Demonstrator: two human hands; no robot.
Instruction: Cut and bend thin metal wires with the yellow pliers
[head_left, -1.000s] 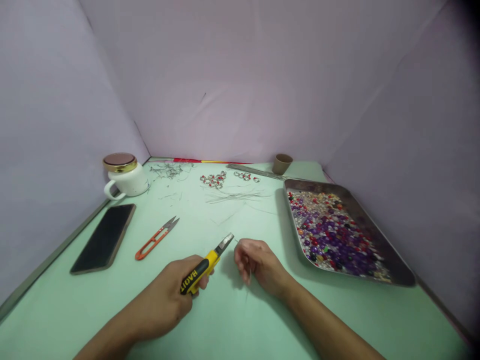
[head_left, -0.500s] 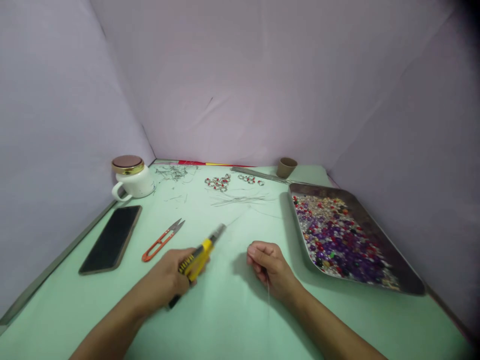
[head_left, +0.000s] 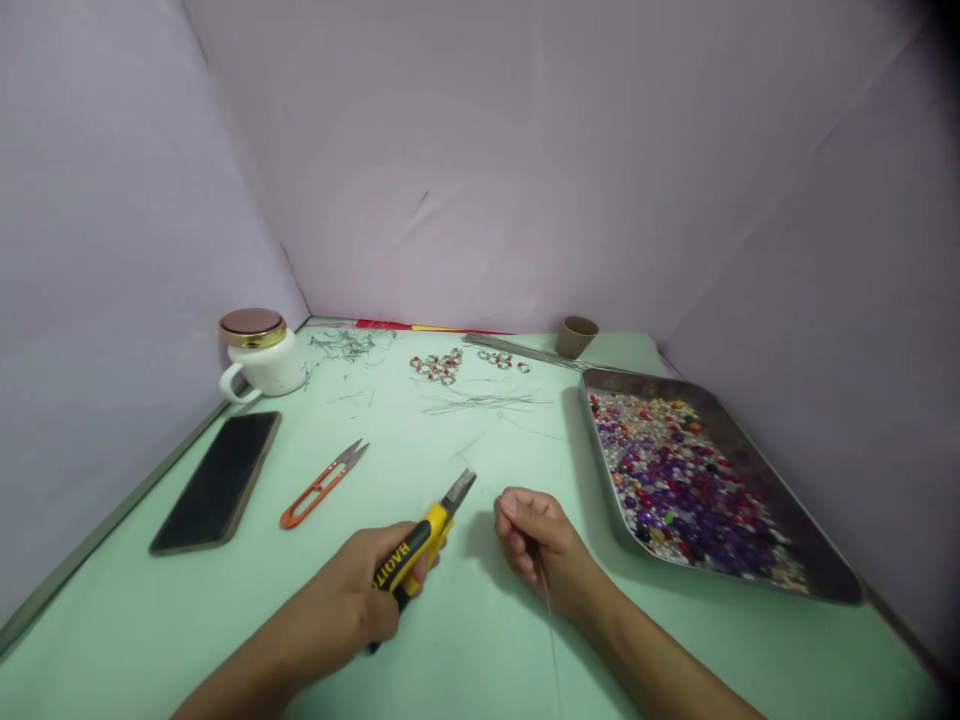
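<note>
My left hand [head_left: 367, 600] is wrapped round the handles of yellow-and-black pliers [head_left: 424, 545], whose metal jaws point up and right toward my other hand. Thumb and fingers of my right hand [head_left: 540, 540] are pinched together on a thin wire [head_left: 553, 640]; its tail hangs down past the wrist toward the front. Whatever sits at the fingertips is too small to make out. A gap separates the plier jaws from the right fingertips. Farther back lie small rings of red and clear beads [head_left: 436, 367], with more bead rings [head_left: 504, 359] to their right.
A metal tray [head_left: 720, 410] of mixed beads stands at the right, near a brown cup [head_left: 576, 338]. Loose wires [head_left: 487, 400] and wire scraps [head_left: 349, 345] lie toward the back. Orange thread snips [head_left: 319, 490], a phone [head_left: 217, 485] and a lidded white mug [head_left: 266, 362] are at the left.
My left hand has brought the pliers to the right and slightly down, closer to my right hand. The right hand keeps its pinch almost in place.
</note>
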